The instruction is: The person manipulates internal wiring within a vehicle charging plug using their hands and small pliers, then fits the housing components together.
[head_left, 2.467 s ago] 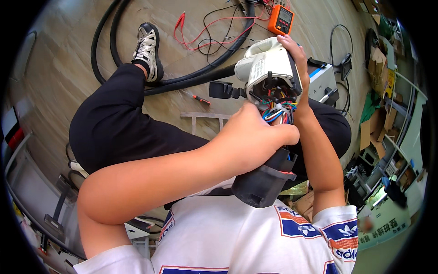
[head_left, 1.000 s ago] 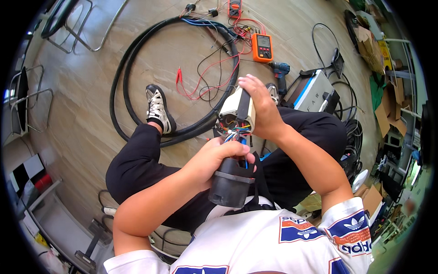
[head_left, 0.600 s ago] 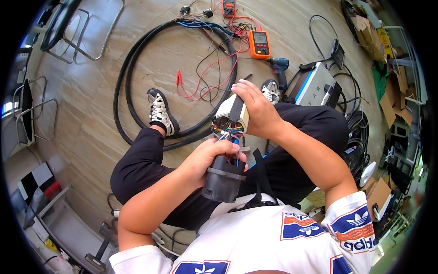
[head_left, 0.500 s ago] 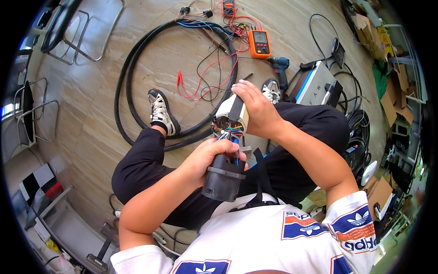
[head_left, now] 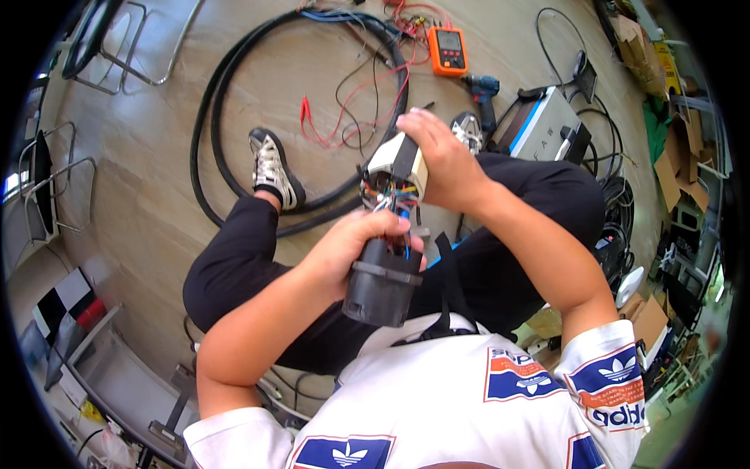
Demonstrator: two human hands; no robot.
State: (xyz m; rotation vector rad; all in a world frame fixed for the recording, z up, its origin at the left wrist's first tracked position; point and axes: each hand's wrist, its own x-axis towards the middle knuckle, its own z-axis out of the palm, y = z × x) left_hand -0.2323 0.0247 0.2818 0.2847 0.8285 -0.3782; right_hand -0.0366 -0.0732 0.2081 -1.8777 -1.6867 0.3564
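A charging-gun-like connector lies across both my hands over my lap, its body parted in two. My left hand is closed around the neck of the black cylindrical plug head, thumb across the wires. Beyond it, a cream-and-black handle housing is gripped along its right side by my right hand, fingers over its far end. Several coloured wires run between the housing's open end and the plug head. The underside of the housing and part of my right palm are hidden.
On the floor ahead lies a thick black cable coil, with red and black test leads inside it. An orange meter and a blue cordless drill lie near a grey case. Metal-framed chairs stand at left.
The whole view has shifted, so the floor things and the connector appear higher in the picture. Both hands keep their hold on the two connector parts, with little visible change between them.
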